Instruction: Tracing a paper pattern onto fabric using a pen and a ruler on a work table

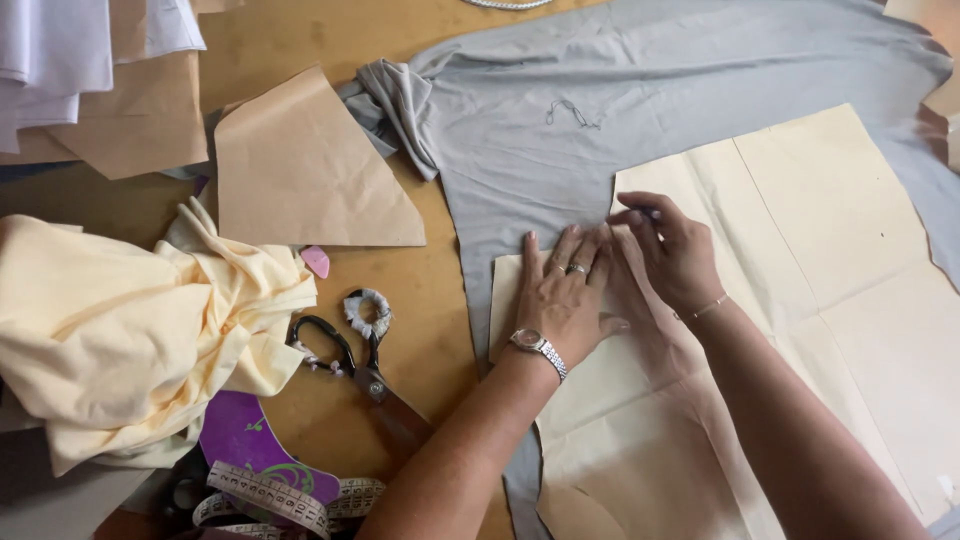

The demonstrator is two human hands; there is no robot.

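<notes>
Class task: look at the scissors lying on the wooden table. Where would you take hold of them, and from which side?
Probably take the scissors by the two looped handles, which point up-left toward the pink chalk. Come from above on the left: the blades run down-right toward the left forearm, and the yellow fabric crowds the far left. One loop is cloth-wrapped, giving a softer grip.

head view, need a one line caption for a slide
Left hand flat on a paper pattern over grey fabric, right hand at its edge; scissors nearby.
</notes>
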